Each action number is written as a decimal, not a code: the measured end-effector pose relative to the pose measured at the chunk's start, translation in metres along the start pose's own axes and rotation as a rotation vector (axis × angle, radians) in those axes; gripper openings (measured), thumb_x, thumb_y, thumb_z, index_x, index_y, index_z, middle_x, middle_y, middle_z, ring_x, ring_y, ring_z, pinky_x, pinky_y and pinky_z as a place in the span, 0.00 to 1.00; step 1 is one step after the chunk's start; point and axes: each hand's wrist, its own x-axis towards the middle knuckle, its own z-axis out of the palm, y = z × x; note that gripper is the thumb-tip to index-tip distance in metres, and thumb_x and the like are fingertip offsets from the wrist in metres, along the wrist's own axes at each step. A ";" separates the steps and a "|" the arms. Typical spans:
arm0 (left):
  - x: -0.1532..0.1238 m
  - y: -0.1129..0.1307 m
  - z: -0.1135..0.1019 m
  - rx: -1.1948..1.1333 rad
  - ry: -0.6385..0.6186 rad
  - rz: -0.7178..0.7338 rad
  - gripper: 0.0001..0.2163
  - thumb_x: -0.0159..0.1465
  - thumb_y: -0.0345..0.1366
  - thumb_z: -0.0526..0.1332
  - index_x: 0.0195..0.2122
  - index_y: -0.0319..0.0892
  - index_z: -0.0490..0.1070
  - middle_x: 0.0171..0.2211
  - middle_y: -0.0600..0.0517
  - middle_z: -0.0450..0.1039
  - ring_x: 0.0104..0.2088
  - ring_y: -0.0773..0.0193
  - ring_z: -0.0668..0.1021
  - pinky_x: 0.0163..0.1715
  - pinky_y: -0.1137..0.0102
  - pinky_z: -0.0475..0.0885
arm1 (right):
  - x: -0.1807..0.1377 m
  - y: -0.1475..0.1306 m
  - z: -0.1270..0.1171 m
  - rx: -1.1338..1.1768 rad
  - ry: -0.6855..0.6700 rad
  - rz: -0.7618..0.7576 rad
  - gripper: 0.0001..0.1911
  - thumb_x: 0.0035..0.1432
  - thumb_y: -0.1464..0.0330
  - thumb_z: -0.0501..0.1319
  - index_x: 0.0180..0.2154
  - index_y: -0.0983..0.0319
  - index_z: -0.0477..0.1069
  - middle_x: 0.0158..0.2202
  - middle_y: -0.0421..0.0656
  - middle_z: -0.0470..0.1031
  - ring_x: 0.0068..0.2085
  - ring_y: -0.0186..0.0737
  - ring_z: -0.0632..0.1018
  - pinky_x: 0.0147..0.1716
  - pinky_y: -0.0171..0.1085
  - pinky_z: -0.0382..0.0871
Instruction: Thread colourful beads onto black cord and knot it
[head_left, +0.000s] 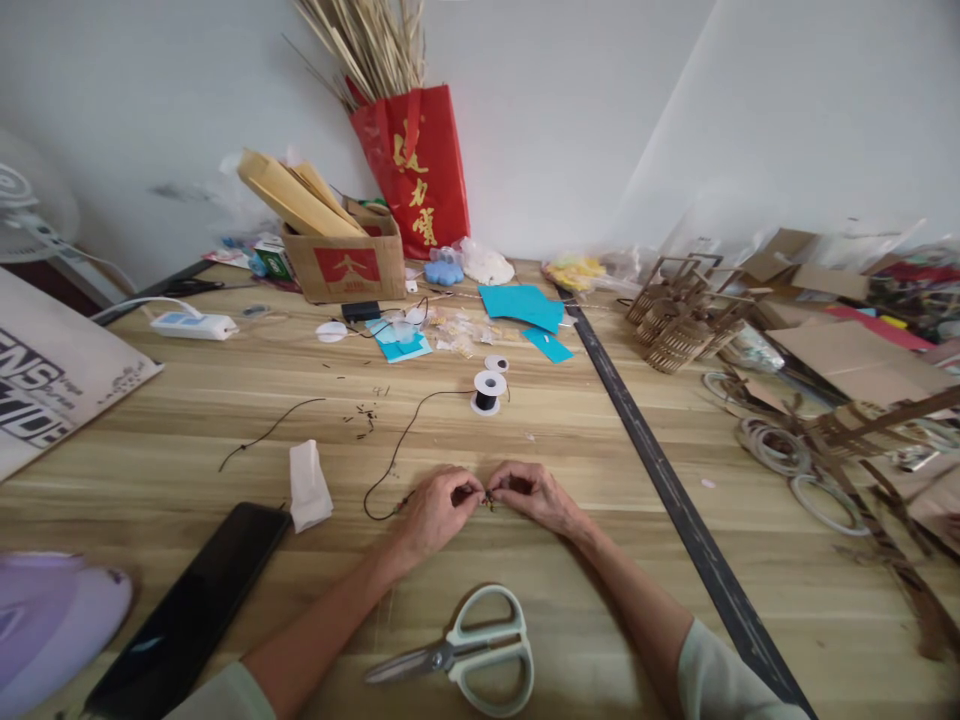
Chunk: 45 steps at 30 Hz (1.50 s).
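My left hand and my right hand meet over the middle of the table, fingertips pinched close together. Between them is a small dark knotted bit of black cord, with tiny details too small to make out. The cord loops from under my left hand up to a white spool wound with black, standing beyond my hands. Nearer to me lie scissors with pale green handles, blades pointing left. A separate short black cord rests on the left, near scattered black snippets.
A black phone and folded white tissue lie left. Blue paper, a cardboard box and a red bag of dry strips stand behind. Small woven baskets and rings crowd the right, past a dark strip.
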 end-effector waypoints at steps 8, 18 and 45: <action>0.000 -0.002 0.001 0.006 -0.002 0.002 0.05 0.56 0.26 0.61 0.28 0.41 0.74 0.30 0.51 0.76 0.33 0.62 0.76 0.37 0.71 0.68 | 0.000 0.001 0.000 -0.014 0.007 -0.016 0.10 0.56 0.64 0.62 0.32 0.65 0.75 0.24 0.39 0.70 0.24 0.30 0.65 0.24 0.30 0.57; 0.000 -0.002 0.002 -0.021 -0.001 -0.025 0.05 0.57 0.27 0.60 0.29 0.41 0.74 0.30 0.51 0.77 0.33 0.63 0.76 0.36 0.71 0.68 | 0.001 0.001 0.001 -0.016 -0.001 -0.006 0.11 0.56 0.63 0.62 0.32 0.65 0.75 0.25 0.40 0.72 0.23 0.29 0.65 0.22 0.30 0.57; 0.001 -0.002 0.002 0.004 0.008 0.005 0.05 0.57 0.27 0.60 0.28 0.41 0.74 0.28 0.51 0.76 0.31 0.63 0.76 0.34 0.72 0.69 | 0.001 0.003 0.001 0.022 0.012 0.027 0.12 0.54 0.62 0.63 0.31 0.65 0.74 0.22 0.38 0.69 0.21 0.28 0.64 0.21 0.29 0.56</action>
